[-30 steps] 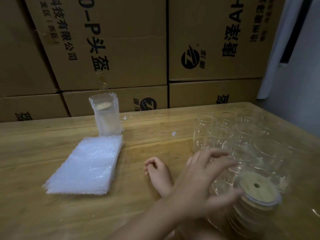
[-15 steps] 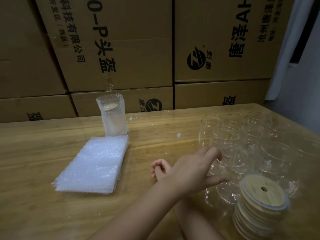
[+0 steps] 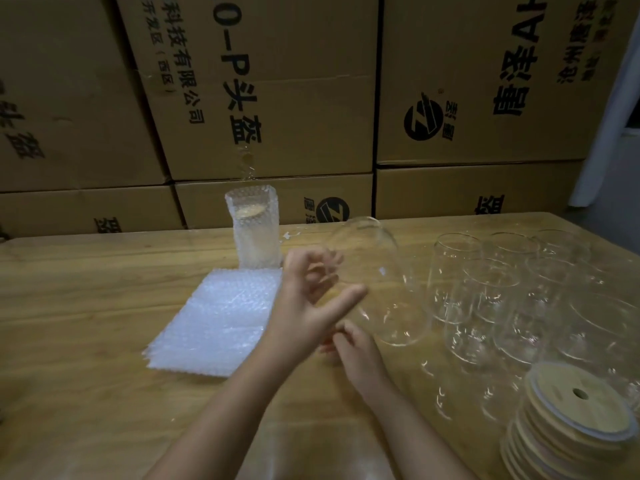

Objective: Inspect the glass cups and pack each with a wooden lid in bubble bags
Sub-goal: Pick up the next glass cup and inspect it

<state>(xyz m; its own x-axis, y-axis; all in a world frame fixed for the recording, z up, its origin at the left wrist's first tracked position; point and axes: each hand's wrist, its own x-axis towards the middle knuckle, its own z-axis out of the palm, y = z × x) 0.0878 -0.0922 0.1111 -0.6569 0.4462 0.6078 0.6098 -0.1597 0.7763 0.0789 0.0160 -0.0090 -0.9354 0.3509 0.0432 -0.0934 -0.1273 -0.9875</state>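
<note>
Above the table (image 3: 86, 323), I am watching a glass cup (image 3: 377, 282) hanging tilted.
Left hand (image 3: 308, 306) is gripping its 9 o'clock side, fingers curled round it. Right hand (image 3: 356, 351) is sitting at its 6 o'clock, fingertips tucked behind the left wrist, so I cannot tell their state.

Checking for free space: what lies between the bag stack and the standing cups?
In the head view, a tilted cup gripped by the left hand, with the right hand just below it.
</note>
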